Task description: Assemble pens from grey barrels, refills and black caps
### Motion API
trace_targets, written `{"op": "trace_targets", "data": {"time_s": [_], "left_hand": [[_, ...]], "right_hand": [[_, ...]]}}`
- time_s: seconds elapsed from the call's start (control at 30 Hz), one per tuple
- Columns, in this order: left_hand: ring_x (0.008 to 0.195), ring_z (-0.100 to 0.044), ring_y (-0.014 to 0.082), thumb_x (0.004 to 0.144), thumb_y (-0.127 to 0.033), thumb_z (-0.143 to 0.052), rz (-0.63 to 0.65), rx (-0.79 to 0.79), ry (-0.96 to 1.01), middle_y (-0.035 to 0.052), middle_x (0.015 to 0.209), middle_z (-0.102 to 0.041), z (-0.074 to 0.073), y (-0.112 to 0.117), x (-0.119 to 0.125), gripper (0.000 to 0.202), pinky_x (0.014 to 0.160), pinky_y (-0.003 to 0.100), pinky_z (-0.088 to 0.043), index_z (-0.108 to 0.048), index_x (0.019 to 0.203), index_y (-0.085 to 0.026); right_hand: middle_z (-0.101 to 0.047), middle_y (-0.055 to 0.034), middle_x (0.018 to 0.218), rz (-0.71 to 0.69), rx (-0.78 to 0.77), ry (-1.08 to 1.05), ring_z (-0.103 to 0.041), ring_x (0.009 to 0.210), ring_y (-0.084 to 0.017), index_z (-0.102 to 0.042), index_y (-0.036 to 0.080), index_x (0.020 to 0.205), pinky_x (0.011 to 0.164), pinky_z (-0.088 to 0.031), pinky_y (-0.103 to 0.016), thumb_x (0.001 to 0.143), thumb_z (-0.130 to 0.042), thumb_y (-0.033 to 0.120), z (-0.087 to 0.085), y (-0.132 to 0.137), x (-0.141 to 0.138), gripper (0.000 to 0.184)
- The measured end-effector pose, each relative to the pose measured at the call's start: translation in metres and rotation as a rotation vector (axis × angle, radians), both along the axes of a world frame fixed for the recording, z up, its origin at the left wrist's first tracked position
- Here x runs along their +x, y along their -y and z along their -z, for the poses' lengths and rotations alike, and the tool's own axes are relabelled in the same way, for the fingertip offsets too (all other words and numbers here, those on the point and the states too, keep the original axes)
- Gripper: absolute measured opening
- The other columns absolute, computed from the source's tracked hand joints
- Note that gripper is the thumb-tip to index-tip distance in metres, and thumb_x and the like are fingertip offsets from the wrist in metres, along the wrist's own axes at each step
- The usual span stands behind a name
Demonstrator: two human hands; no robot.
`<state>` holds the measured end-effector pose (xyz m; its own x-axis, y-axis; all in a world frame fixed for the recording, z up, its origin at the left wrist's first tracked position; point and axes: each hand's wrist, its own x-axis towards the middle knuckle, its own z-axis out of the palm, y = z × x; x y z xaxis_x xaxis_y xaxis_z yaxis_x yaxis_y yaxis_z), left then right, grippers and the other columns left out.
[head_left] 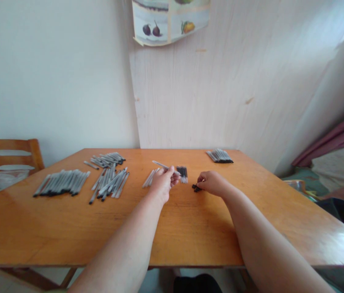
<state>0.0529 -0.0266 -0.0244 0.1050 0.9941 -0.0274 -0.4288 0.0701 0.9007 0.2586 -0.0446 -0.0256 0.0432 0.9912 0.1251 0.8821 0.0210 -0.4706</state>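
My left hand [163, 182] is closed around a pale, see-through pen barrel [160, 164], held tilted above the table with one end pointing up to the left. My right hand [212, 183] has its fingers pinched together at a small heap of black pen caps [196, 188]; whether a cap sits between the fingertips is hidden. Between the hands lies a row of dark refills with pale ends [182, 173]. Beside my left hand, several clear barrels [150, 178] rest on the wood, partly covered by the hand.
On the wooden table [113, 228], pens with black caps lie in a row [62, 182] and loose piles [110, 183] at left. Another row of pens [220, 156] is at the back right. A wooden chair [9, 152] stands left, and a wall [187, 101] borders the back.
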Motion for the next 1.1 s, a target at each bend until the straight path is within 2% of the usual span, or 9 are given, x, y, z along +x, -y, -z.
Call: {"op": "trace_targets", "data": {"time_s": [0.2,0.33,0.53,0.77,0.93,1.1], "left_hand": [[0.059,-0.063,0.0123,0.077,-0.031,-0.066,0.01,0.006,-0.022,0.006,0.068,-0.066,0.001,0.0,0.0,0.019,0.051,0.02,-0.044,-0.056,0.079,-0.015],[0.059,-0.064,0.0129,0.077,-0.032,-0.066,0.024,0.01,-0.041,0.0064,0.07,-0.066,0.001,0.0,0.002,0.02,0.052,0.021,-0.044,-0.056,0.08,-0.015],[0.063,-0.065,0.0136,0.078,-0.032,-0.065,0.074,-0.003,-0.062,0.0066,0.074,-0.068,-0.003,0.003,0.002,0.019,0.052,0.019,-0.043,-0.056,0.081,-0.015],[0.061,-0.064,0.0123,0.078,-0.03,-0.065,0.111,-0.012,-0.046,0.0065,0.073,-0.067,-0.003,0.004,0.003,0.017,0.053,0.02,-0.044,-0.057,0.079,-0.015],[0.061,-0.064,0.0123,0.077,-0.029,-0.066,0.011,-0.018,0.025,0.0049,0.07,-0.066,-0.005,-0.006,-0.006,0.017,0.054,0.02,-0.044,-0.056,0.08,-0.015],[0.061,-0.064,0.0119,0.081,-0.028,-0.061,-0.168,-0.027,0.092,0.0055,0.072,-0.067,-0.011,-0.021,-0.025,0.014,0.053,0.02,-0.044,-0.055,0.079,-0.015]], "right_hand": [[-0.065,-0.0045,0.07,0.0,0.126,-0.102,-0.056,0.067,-0.015,-0.067,0.019,0.073,0.06,-0.037,-0.025,0.073,-0.061,0.027,-0.01,0.004,-0.01,0.01],[-0.062,-0.0015,0.067,-0.086,0.239,-0.215,-0.053,0.062,-0.013,-0.065,0.019,0.076,0.056,-0.036,-0.023,0.079,-0.053,0.032,-0.016,0.013,-0.03,0.018],[-0.058,0.0013,0.062,-0.169,0.191,-0.37,-0.049,0.053,-0.009,-0.06,0.018,0.074,0.049,-0.035,-0.02,0.083,-0.048,0.04,-0.015,0.023,-0.052,0.026],[-0.057,0.0018,0.059,-0.137,0.217,-0.338,-0.051,0.053,-0.01,-0.061,0.019,0.077,0.049,-0.035,-0.02,0.08,-0.05,0.036,-0.009,0.02,-0.053,0.021],[-0.057,0.0023,0.057,-0.117,0.188,-0.331,-0.049,0.05,-0.009,-0.059,0.018,0.075,0.047,-0.034,-0.02,0.078,-0.05,0.033,-0.015,0.024,-0.052,0.018],[-0.057,0.0028,0.06,-0.112,0.212,-0.279,-0.051,0.054,-0.009,-0.061,0.019,0.076,0.049,-0.034,-0.018,0.075,-0.051,0.03,-0.023,0.028,-0.051,0.016]]}}
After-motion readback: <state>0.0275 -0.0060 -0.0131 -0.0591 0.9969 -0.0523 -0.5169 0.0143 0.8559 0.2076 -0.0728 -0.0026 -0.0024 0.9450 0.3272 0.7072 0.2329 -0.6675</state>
